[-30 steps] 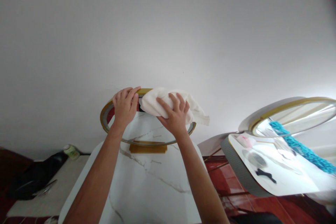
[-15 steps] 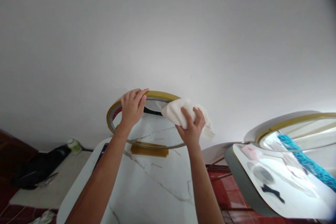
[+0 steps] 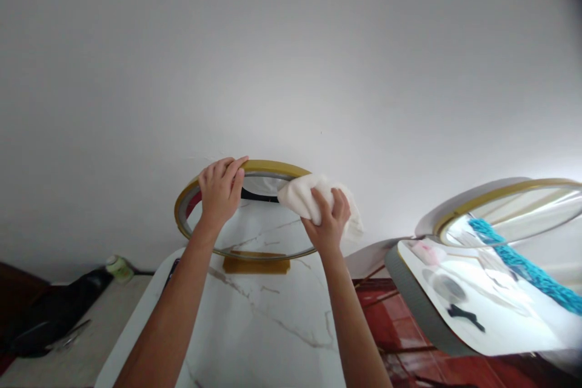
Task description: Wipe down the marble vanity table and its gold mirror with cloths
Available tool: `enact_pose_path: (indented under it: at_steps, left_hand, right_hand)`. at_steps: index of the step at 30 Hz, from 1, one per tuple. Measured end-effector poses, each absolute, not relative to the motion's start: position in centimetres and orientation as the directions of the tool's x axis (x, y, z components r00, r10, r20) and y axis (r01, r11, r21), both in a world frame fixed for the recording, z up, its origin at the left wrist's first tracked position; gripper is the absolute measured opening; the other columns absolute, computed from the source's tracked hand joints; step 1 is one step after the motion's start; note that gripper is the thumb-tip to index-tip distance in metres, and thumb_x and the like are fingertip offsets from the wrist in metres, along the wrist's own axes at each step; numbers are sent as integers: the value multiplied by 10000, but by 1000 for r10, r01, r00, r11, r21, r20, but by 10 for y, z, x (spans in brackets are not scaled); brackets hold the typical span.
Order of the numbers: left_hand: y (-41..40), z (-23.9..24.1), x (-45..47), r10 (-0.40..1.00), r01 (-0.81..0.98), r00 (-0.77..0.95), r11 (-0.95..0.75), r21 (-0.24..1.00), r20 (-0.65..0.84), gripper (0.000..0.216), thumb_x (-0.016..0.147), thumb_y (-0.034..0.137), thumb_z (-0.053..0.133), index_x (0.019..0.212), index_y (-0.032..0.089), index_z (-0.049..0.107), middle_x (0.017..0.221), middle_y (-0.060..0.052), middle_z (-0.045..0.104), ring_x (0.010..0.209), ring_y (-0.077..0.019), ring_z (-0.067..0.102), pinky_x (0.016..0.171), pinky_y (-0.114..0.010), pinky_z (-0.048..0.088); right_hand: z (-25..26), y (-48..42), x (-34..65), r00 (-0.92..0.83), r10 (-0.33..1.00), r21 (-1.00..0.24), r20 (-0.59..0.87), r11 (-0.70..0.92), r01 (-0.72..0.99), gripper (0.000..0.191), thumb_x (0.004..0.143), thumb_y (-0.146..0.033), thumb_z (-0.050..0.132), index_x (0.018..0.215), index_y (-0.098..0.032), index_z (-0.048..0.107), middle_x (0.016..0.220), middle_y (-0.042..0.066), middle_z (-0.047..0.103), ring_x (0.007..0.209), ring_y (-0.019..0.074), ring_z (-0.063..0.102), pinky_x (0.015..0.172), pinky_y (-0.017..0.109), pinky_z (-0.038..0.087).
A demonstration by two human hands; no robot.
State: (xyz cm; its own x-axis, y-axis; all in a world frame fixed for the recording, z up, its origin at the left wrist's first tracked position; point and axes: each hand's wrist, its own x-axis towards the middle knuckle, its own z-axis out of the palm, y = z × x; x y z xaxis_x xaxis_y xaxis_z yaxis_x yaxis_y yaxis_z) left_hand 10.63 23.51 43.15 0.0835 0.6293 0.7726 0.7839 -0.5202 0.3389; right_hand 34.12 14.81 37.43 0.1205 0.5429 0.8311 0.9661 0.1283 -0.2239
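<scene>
A round mirror [image 3: 259, 227] with a gold frame stands on a white marbled table [image 3: 264, 327], close to the wall, on a gold base. At the frame's upper left, my left hand [image 3: 221, 188] is curled over the rim, gripping it. My right hand [image 3: 328, 215] holds a bunched white cloth [image 3: 300, 197] against the right side of the frame. The cloth covers that part of the rim, and its loose end hangs down beyond my fingers.
Behind the mirror is a plain grey-white wall [image 3: 291, 60]. To the right, a second gold-framed mirror [image 3: 513, 206] stands on another white-topped table [image 3: 491, 315]. A dark phone-like object [image 3: 173, 271] lies by my left forearm. At the lower left are a green-and-white container [image 3: 119, 268] and a black bag-like item [image 3: 59, 312].
The view has shifted slightly, so the mirror and both hands appear a little further left. Both hands keep their places on the frame, the cloth still in my right one.
</scene>
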Motion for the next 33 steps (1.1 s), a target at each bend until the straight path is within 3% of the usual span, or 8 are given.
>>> enact_pose_path:
  at_steps: [8,13,21,30,33]
  left_hand:
    - [233,433,108,636,793,85,-509,334,767,388,959,360,285,1251,279,528,1169,-66,553,1091,-233,437,966,-394,251]
    - [235,430,107,630,795,80,-508,332,772,392,958,366,281,1248,285,532,1169,-67,554,1097,-237,440,970,-401,249]
    - [236,430,107,628,779,80,-524,345,774,386,959,382,287,1235,288,539,1158,-63,561,1084,-233,450,958,-394,254]
    - [238,429,108,624,778,69,-522,350,778,383,958,387,287,1226,294,546,1152,-59,564,1073,-231,454,956,-396,255]
    - [239,430,110,625,778,66,-520,352,778,373,957,379,297,1224,301,546,1152,-54,564,1077,-233,450,961,-398,252]
  right_hand:
    - [432,159,286,-145,660,15,737,199,980,577,777,-515,633,1312,-415,442,1419,17,335,1325,374,186,1046,598,116]
    - [433,161,283,-187,656,60,731,210,976,580,785,-531,616,1322,-428,422,1423,2,339,1328,364,180,1052,584,118]
    - [408,156,313,-64,614,-21,787,130,991,564,774,-522,624,1298,-387,465,1383,51,327,1298,379,225,1010,567,204]
    - [351,146,355,187,493,-266,850,95,959,445,805,-411,566,1225,-270,532,1344,98,350,1258,333,331,994,520,296]
    - [347,147,357,228,474,-292,851,64,954,419,807,-395,559,1202,-257,549,1329,102,373,1243,323,355,987,512,310]
